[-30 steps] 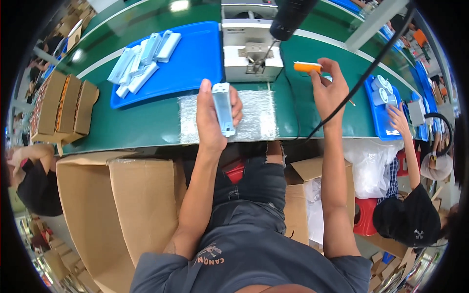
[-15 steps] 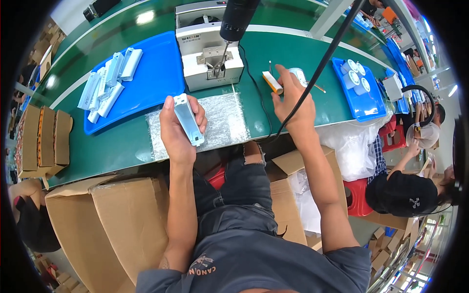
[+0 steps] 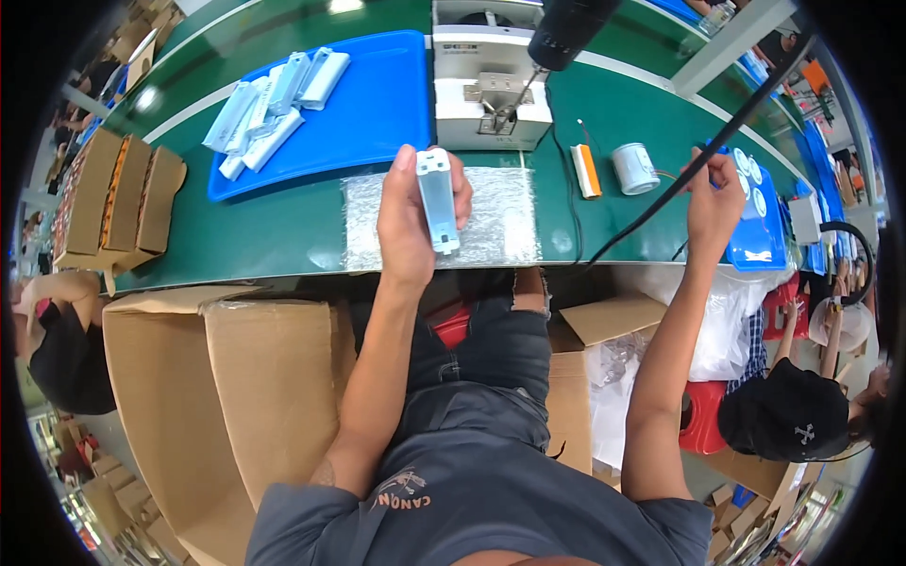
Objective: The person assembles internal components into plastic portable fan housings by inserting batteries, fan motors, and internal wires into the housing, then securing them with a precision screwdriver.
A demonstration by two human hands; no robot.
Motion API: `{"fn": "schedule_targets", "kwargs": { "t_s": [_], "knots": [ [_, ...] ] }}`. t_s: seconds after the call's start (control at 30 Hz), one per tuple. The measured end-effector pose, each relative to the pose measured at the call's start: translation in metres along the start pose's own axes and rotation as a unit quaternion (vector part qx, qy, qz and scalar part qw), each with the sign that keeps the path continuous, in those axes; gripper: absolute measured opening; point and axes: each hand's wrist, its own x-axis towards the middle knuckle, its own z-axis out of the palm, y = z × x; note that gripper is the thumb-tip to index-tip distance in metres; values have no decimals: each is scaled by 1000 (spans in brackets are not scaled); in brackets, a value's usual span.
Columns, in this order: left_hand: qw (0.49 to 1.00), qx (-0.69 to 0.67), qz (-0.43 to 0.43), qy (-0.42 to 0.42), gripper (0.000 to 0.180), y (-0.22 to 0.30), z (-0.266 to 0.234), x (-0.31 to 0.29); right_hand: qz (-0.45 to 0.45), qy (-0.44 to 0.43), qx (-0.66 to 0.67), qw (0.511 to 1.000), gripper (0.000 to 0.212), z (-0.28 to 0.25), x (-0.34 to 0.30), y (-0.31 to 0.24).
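My left hand (image 3: 411, 222) is closed around a long, light-blue plastic housing (image 3: 438, 203), hollow side up, above a sheet of bubble wrap (image 3: 500, 212). Out to the right, my right hand (image 3: 715, 203) is at the near-left side of a small blue tray (image 3: 753, 253). Its fingers are loosely bent and apart, with nothing visible in them; a black cable (image 3: 665, 196) passes in front of the fingertips. Left of that hand lie a white cylinder (image 3: 635, 170) with a thin wire and an orange-and-white block (image 3: 585, 172). White cylinders (image 3: 758, 201) stand in the small tray.
A large blue tray (image 3: 377, 141) holds several light-blue housings (image 3: 274, 141). Beside it stands a metal-cased machine (image 3: 491, 113), with a black power screwdriver (image 3: 571, 33) hanging before it. Cardboard boxes (image 3: 274, 377) sit below the table edge. Another person (image 3: 783, 410) sits at the right.
My right hand has moved right, away from the white cylinder and the orange-and-white block, over to the small tray. The left hand still holds the housing. The whole view has shifted.
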Motion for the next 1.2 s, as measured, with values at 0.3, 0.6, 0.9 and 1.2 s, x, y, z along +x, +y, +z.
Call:
{"fn": "schedule_targets", "kwargs": {
  "t_s": [0.3, 0.6, 0.9, 1.2],
  "knots": [
    [990, -76, -118, 24, 63, 6, -5, 3, 1, 93, -20, 995, 39, 21, 29, 76],
    [990, -75, -99, 66, 60, 2, 3, 8, -411, 68, 268, 868, 35, 7, -63, -118],
    [997, 27, -15, 72, 56, 6, -2, 0, -68, -82, 304, 947, 50, 116, -14, -208],
    [999, 4, 14, 49, 52, 8, -15, 8, -103, -255, 576, 769, 67, 99, -5, -198]
  ]
}}
